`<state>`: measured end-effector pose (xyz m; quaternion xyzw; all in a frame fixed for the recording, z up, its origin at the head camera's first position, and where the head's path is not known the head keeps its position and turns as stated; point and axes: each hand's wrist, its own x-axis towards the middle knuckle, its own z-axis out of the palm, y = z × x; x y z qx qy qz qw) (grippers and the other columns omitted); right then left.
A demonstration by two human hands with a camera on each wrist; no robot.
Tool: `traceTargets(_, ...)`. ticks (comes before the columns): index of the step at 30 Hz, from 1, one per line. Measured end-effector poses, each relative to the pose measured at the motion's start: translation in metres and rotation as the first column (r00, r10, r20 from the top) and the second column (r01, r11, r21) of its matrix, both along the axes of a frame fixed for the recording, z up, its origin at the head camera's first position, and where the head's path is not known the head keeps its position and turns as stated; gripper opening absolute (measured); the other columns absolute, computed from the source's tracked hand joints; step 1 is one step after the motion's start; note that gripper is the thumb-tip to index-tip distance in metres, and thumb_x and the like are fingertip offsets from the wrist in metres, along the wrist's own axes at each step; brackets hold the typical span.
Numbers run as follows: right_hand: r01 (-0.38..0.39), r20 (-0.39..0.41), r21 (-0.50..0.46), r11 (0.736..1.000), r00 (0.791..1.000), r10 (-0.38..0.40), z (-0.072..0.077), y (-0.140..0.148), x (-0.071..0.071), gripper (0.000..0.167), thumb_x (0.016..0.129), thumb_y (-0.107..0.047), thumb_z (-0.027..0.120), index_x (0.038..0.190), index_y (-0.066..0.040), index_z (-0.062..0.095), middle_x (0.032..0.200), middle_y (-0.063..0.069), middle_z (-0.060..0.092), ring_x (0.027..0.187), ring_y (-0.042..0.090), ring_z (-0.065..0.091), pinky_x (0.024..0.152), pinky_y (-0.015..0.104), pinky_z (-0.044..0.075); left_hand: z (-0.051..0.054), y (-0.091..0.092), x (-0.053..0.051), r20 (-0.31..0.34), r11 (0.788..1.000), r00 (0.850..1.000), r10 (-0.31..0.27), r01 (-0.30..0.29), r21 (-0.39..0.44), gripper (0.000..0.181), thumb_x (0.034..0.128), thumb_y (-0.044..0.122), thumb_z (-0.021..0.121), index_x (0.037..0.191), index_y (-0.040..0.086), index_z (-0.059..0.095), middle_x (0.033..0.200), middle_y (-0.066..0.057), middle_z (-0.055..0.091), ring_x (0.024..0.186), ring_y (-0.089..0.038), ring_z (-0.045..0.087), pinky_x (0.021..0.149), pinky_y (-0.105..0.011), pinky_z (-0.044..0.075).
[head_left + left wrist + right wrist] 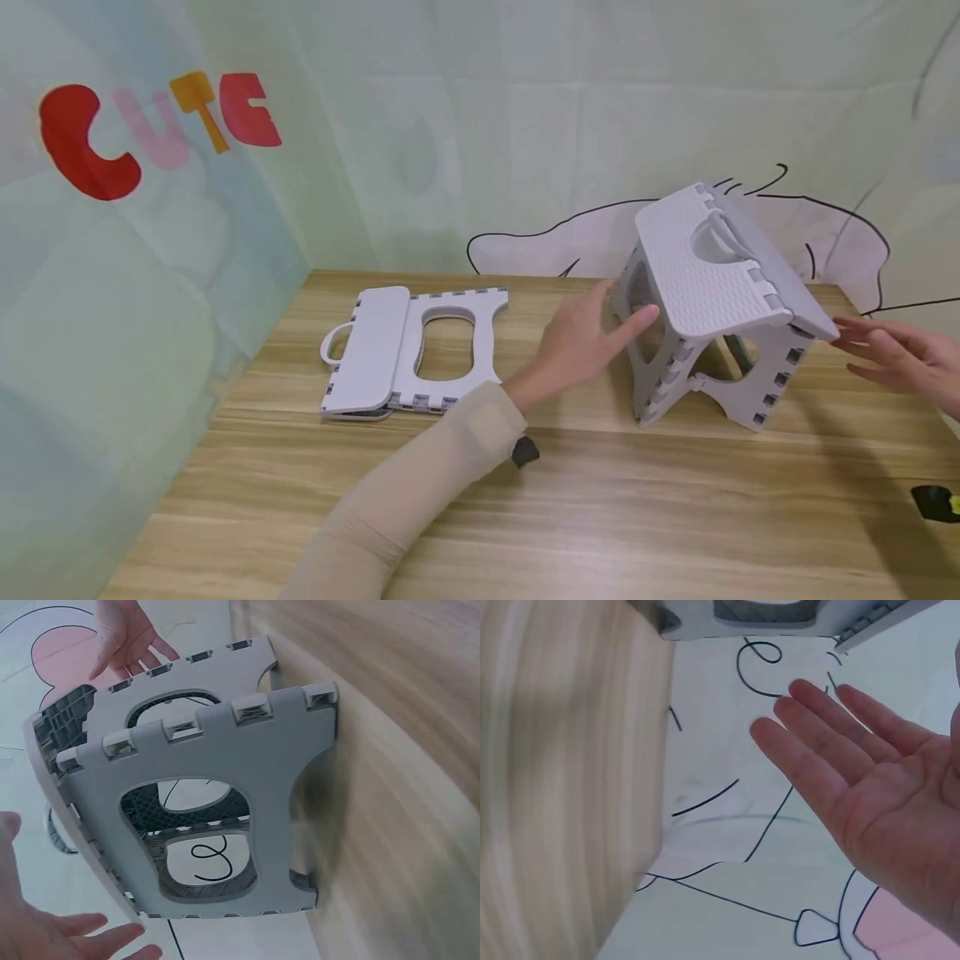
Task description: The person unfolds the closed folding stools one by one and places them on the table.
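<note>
A grey-white folding stool [708, 283] stands partly unfolded on the right of the table, its top bent into a ridge at the middle, the handle at the ridge. My left hand [588, 333] is at its left side, fingers extended; in the left wrist view the hand [52, 930] lies beside the stool's top edge [82, 832], with a gap to the side panel [270, 772]. To the right of the top's lower corner is my right hand [900, 354], fingers spread. The right wrist view shows that hand [885, 787] palm up, holding nothing, below the stool's edge [742, 628].
A second folding stool [371, 350] lies folded flat on the wooden table [600, 517] to the left. Behind stands a printed cloth backdrop [450, 167]. Small black objects lie at the table's middle [526, 452] and right [934, 503].
</note>
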<state>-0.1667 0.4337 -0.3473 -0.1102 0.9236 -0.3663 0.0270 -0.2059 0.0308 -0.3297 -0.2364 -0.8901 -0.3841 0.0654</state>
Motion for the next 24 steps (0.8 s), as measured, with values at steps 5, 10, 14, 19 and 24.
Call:
traceTargets(5, 0.035, -0.021, 0.037, 0.999, 0.999, -0.034, 0.017, -0.012, -0.003, 0.058, 0.112, -0.028, 0.022, 0.158, 0.001, 0.003, 0.155, 0.039, 0.015, 0.141, 0.053, 0.014, 0.103, 0.009, 0.028, 0.009, 0.003, -0.005, -0.017, 1.0, 0.999, -0.028, 0.028, 0.007, 0.082, 0.0967, 0.064, 0.048, 0.157, 0.012, 0.029, 0.16, -0.003, 0.032, 0.146, -0.017, 0.027, 0.117, -0.039, 0.026)
traceTargets(10, 0.08, -0.107, -0.007, 0.997, 0.991, -0.081, 0.027, -0.023, -0.002, 0.059, 0.112, -0.028, 0.026, 0.16, -0.013, -0.003, 0.163, 0.025, 0.003, 0.15, 0.033, 0.001, 0.116, 0.017, 0.006, 0.019, 0.012, -0.009, -0.043, 0.996, 0.995, -0.091, 0.092, 0.006, 0.084, 0.0974, 0.059, 0.051, 0.159, 0.011, 0.022, 0.163, -0.004, 0.024, 0.149, -0.014, 0.018, 0.119, -0.033, 0.016)
traceTargets(14, 0.112, -0.138, -0.018, 0.994, 0.984, -0.114, 0.039, -0.036, -0.005, 0.061, 0.111, -0.029, 0.029, 0.16, -0.01, -0.003, 0.164, 0.023, -0.001, 0.148, 0.039, -0.003, 0.12, 0.049, -0.001, 0.026, 0.022, -0.01, -0.022, 0.995, 0.995, -0.099, 0.098, -0.037, 0.087, 0.0975, 0.06, 0.051, 0.159, 0.008, 0.019, 0.165, -0.006, 0.017, 0.15, -0.014, 0.011, 0.118, -0.027, 0.009)
traceTargets(19, 0.124, -0.175, 0.015, 0.992, 0.977, -0.119, 0.056, -0.058, -0.013, 0.064, 0.111, -0.029, 0.03, 0.16, -0.008, -0.004, 0.164, 0.022, -0.005, 0.146, 0.049, -0.008, 0.107, 0.073, -0.006, 0.034, 0.037, -0.014, 0.007, 0.994, 0.995, -0.096, 0.096, -0.044, 0.087, 0.0984, 0.062, 0.046, 0.16, 0.008, 0.015, 0.166, -0.003, 0.009, 0.15, -0.01, 0.003, 0.116, -0.022, 0.004)
traceTargets(24, 0.068, -0.184, 0.041, 0.997, 0.981, -0.06, 0.068, -0.075, -0.02, 0.062, 0.11, -0.032, 0.029, 0.161, -0.014, 0.0, 0.165, 0.02, -0.001, 0.146, 0.049, -0.007, 0.104, 0.076, -0.007, 0.038, 0.051, -0.019, -0.015, 0.99, 0.994, -0.105, 0.103, -0.096, 0.084, 0.1008, 0.061, 0.039, 0.16, 0.007, 0.012, 0.166, -0.007, 0.004, 0.151, -0.015, 0.0, 0.114, -0.02, 0.0)
